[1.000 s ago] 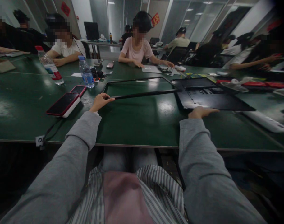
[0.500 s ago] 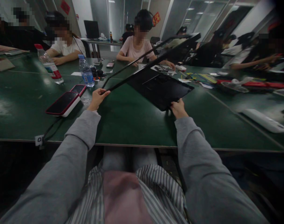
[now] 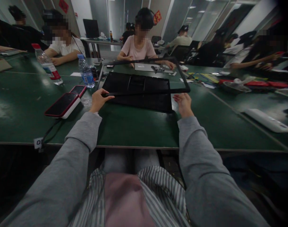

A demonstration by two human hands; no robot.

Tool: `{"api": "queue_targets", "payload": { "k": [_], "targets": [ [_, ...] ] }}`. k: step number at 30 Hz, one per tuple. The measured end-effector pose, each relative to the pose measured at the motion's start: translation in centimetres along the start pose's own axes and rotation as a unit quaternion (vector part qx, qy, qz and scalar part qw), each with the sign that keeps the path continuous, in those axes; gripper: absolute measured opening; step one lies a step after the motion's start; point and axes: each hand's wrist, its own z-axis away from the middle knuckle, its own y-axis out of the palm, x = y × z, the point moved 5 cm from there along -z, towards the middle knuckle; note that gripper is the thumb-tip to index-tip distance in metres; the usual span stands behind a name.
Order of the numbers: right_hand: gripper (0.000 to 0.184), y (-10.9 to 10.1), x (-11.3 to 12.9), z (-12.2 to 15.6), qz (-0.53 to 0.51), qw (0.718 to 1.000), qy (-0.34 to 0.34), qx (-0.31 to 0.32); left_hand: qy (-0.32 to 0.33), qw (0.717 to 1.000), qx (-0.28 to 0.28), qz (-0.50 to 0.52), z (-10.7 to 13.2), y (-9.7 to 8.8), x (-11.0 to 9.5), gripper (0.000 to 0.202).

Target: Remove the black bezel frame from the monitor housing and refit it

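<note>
A thin black rectangular frame (image 3: pixel 184 82) hovers just above a flat black panel (image 3: pixel 137 92) that lies on the green table (image 3: pixel 134 126) in front of me. My left hand (image 3: pixel 98 99) pinches the frame's near left corner. My right hand (image 3: pixel 184 103) sits at the panel's near right corner, just under the frame's near right corner, fingers loosely apart and holding nothing that I can see. The frame's far edge is lifted higher than its near edge.
Two phones in red cases (image 3: pixel 63 104) lie left of my left hand, with two water bottles (image 3: pixel 86 73) behind them. A white power strip (image 3: pixel 267 120) lies at the right. Several people sit around the table, papers and red tools (image 3: pixel 252 84) before them.
The black panel was swung over from the right side and laid flat under the frame in front of me. My right hand let go of its edge. My left hand kept its grip.
</note>
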Motion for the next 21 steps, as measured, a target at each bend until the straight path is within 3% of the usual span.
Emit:
{"api": "queue_targets", "payload": {
  "k": [3,5,11,21],
  "targets": [
    [0.051,-0.3,1.4,0.5,-0.058,0.995,-0.010,0.084,0.033,0.999,0.008,-0.035,0.3,0.1,-0.9,0.042],
    [0.051,-0.7,1.7,0.7,-0.072,0.991,-0.008,0.109,0.040,0.998,0.019,-0.051,0.4,0.2,-1.1,0.044],
    [0.030,0.1,-0.3,0.1,0.028,0.998,-0.020,0.058,0.048,0.996,0.034,-0.069,0.3,0.0,-0.4,0.037],
    [0.053,2.9,-0.1,1.6,0.259,0.953,-0.155,-0.006,0.064,0.992,0.061,-0.090,0.2,0.2,1.5,0.042]
  ]
}}
